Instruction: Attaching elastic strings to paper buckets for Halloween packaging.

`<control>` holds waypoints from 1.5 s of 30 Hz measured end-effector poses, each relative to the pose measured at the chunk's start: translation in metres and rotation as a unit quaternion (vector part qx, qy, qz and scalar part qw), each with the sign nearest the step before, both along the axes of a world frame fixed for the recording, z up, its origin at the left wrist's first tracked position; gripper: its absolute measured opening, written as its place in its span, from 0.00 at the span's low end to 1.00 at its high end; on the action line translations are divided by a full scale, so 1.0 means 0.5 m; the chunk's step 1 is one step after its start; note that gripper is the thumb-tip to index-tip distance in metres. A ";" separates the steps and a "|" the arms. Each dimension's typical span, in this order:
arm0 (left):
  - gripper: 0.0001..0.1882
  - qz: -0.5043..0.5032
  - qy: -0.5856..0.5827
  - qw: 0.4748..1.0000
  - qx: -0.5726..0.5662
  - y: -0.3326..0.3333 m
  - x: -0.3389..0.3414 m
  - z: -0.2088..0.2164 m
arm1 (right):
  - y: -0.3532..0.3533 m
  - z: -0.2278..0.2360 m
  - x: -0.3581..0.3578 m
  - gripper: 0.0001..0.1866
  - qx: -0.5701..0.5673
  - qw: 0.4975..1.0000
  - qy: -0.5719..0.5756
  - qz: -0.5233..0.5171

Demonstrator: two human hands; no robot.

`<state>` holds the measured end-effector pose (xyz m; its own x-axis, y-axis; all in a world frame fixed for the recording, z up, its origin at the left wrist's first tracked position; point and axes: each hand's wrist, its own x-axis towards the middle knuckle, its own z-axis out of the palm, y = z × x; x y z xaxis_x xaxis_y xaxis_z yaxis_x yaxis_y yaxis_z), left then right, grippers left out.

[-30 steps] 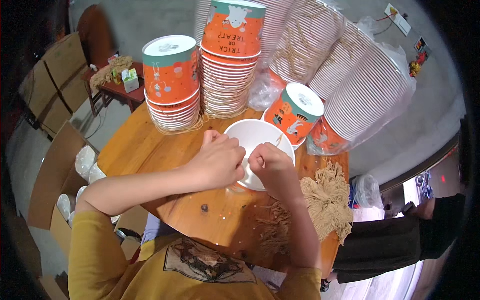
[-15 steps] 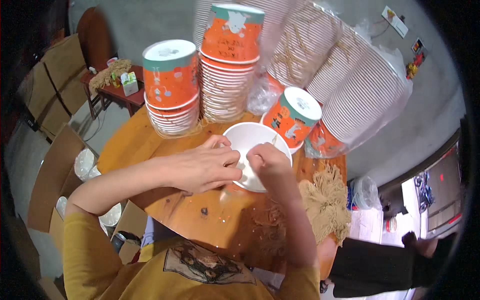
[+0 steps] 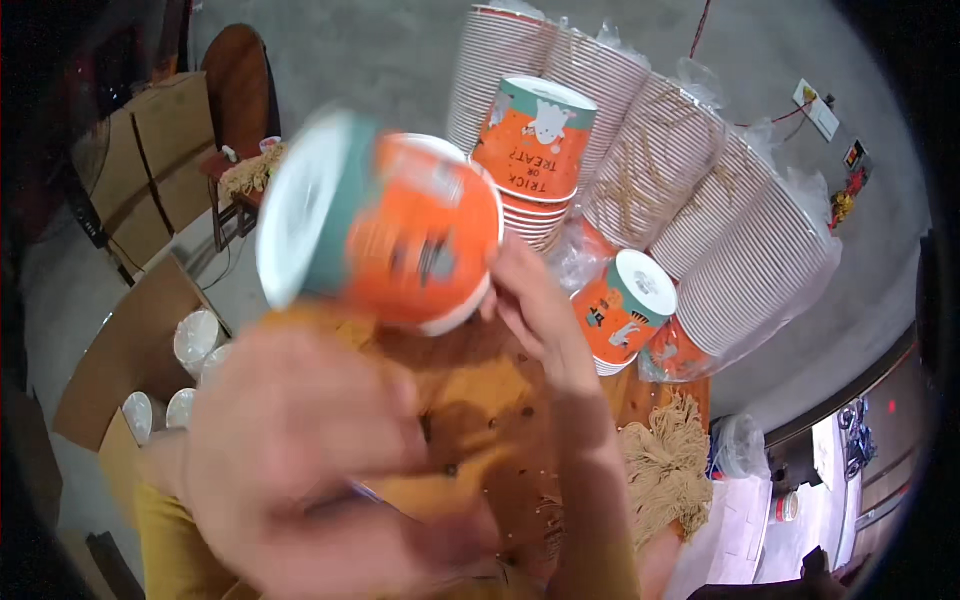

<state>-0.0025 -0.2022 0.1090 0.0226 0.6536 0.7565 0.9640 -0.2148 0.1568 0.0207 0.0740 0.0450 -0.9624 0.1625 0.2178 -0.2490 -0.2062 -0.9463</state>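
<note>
My right hand (image 3: 530,300) grips the rim of an orange paper bucket (image 3: 420,235) with a green band and a white base. The bucket is raised above the table and tilted on its side, base toward the left, and part of it is blurred. Close below it, my left hand (image 3: 310,450) is smeared by motion, so its fingers do not read clearly. Behind the raised bucket stands an upside-down stack of similar buckets (image 3: 535,140). Another upside-down bucket (image 3: 625,310) sits to the right of my right hand.
Tall stacks of white-rimmed buckets in clear plastic (image 3: 745,260) line the back of the wooden table (image 3: 480,400). A bundle of tan cords (image 3: 670,465) lies at the right edge. On the floor at left, a cardboard box (image 3: 125,360) holds several wrapped white buckets.
The bucket that stood mouth-up between my hands is now lifted and tipped over in my right hand. My left hand has come away from it, nearer to me. The view has shifted.
</note>
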 end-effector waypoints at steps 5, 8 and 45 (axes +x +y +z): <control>0.26 -0.146 0.070 0.984 0.079 0.025 0.021 -0.026 | 0.035 -0.039 -0.199 0.08 -0.220 0.969 0.054 -0.101; 0.16 -0.084 -0.096 0.991 0.027 0.051 0.067 0.005 | 0.060 -0.129 -0.238 0.08 -0.253 0.957 -0.014 -0.139; 0.35 -0.313 -0.837 0.449 0.017 0.768 -0.043 -0.462 | 0.361 0.022 0.292 0.06 0.346 0.762 0.025 -0.546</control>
